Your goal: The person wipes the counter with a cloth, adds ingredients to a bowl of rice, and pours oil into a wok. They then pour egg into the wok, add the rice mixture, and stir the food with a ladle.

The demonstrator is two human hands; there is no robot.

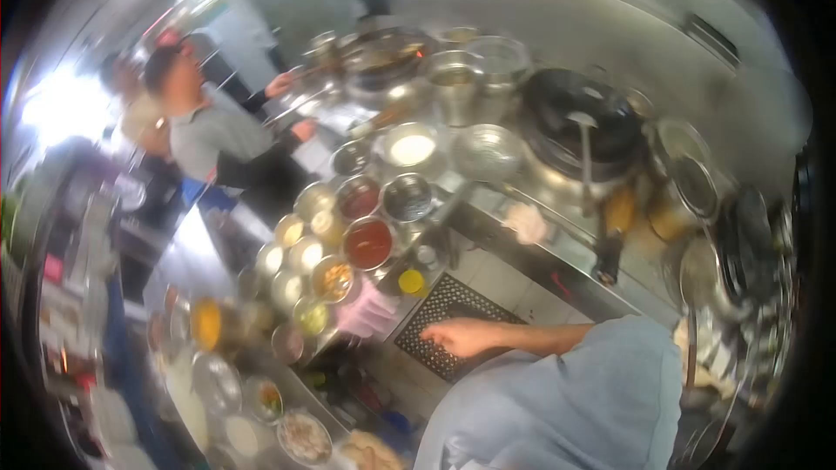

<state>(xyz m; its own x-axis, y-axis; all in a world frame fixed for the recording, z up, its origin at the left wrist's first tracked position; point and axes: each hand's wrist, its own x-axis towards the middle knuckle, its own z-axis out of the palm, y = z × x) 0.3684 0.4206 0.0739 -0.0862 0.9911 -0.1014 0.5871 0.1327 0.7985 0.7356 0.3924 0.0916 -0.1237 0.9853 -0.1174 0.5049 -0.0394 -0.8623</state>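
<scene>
My right hand (457,337) reaches in from the right, its fingers loosely curled together. Nothing shows in its grasp. It hovers above a black perforated mat (457,296) on the tiled floor, apart from the counters. Nearest to it are a pink cloth (367,312) hanging at the counter edge and a round yellow lid or cap (411,281). Just behind these stand a bowl of red sauce (368,242) and a bowl of chopped orange pieces (333,279). My left hand does not show clearly; a blurred tan shape (370,451) at the bottom edge cannot be identified.
A black wok (575,117) with a ladle (584,152) across it sits on the range. Another large wok (383,57) stands farther back, beside a co-worker in grey (218,139). Several metal bowls line the counter. A bowl of pale slices (305,438) lies lower left.
</scene>
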